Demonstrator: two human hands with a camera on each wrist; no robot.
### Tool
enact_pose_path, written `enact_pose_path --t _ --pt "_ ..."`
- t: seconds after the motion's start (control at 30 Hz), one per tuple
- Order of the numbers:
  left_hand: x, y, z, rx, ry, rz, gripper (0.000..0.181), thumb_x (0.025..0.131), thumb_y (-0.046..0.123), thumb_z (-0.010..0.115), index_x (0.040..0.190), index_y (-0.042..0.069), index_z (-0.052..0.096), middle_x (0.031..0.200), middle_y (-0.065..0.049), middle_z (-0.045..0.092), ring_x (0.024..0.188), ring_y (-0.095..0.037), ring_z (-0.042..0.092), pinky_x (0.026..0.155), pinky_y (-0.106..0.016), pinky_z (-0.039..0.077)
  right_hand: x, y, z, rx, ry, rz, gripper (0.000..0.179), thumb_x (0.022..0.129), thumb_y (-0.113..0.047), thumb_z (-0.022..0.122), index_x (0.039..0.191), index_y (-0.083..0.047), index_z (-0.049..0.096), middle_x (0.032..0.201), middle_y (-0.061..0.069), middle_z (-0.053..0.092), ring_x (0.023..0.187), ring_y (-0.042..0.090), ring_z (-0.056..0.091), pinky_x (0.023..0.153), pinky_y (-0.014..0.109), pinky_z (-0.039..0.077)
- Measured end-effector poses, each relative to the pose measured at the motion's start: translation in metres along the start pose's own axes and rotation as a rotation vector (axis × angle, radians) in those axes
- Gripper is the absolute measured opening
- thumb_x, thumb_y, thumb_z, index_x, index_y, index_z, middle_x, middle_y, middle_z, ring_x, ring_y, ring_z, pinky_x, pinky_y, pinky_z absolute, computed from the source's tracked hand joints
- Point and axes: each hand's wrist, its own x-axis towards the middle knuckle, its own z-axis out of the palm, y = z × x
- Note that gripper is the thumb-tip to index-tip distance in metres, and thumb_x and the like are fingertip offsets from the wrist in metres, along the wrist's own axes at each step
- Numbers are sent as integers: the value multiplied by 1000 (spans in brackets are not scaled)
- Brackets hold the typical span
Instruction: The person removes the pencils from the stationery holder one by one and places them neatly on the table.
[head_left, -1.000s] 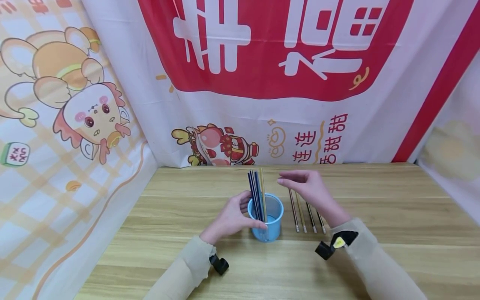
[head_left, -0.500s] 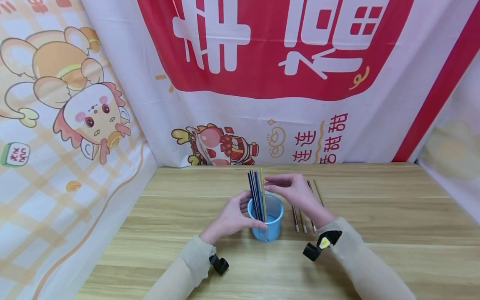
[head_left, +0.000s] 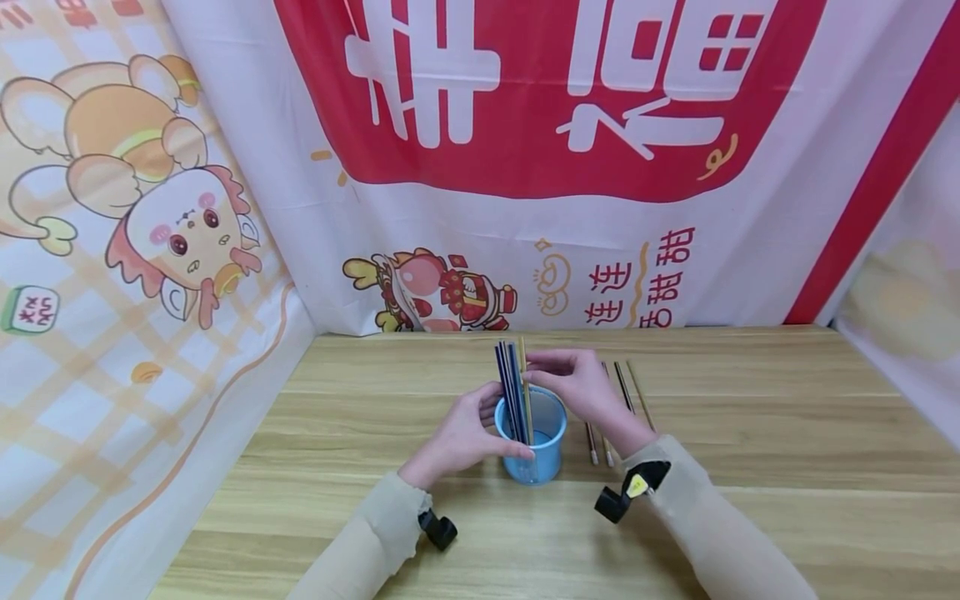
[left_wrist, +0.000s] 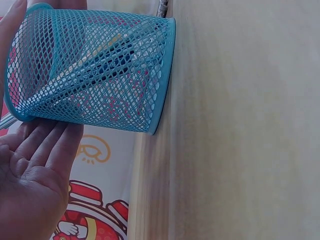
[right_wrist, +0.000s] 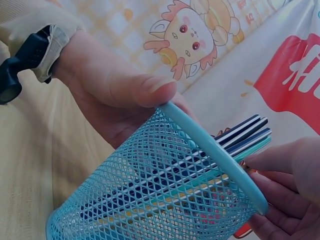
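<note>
A light blue mesh pencil cup [head_left: 550, 465] stands upright on the table. My left hand [head_left: 463, 432] holds it from the left, thumb over the near rim and fingers round the far side. Several dark blue pencils [head_left: 506, 375] lean left inside, with a gold pencil [head_left: 528, 417] beside them. At the upper part of the gold pencil, my right hand [head_left: 579, 388] pinches it between thumb and fingertips. In the right wrist view, the right fingertips sit at the cup's rim [right_wrist: 220, 155], close to the pencil ends [right_wrist: 250, 131].
To the right of the cup, several pencils lie on the wooden table [head_left: 757, 425], partly hidden under the right hand and forearm; a dark pencil [head_left: 623, 387] and a gold one [head_left: 640, 390] show past it. A printed cloth [head_left: 465, 208] hangs behind the table.
From over the pencils on the table, my right hand has moved left to the cup and closed in on the gold pencil there. The left hand and cup stay in place.
</note>
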Motion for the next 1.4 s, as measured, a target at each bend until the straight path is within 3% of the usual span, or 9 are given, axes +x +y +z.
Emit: enact_pose_path --t 1.4 --pt "0 0 0 12 7 -11 87 74 29 94 148 24 49 146 5 54 130 -14 54 111 -36 43 -5 5 -6 7 -7 19 31 90 -23 81 119 -14 75 110 1 75 102 21 69 94 42 56"
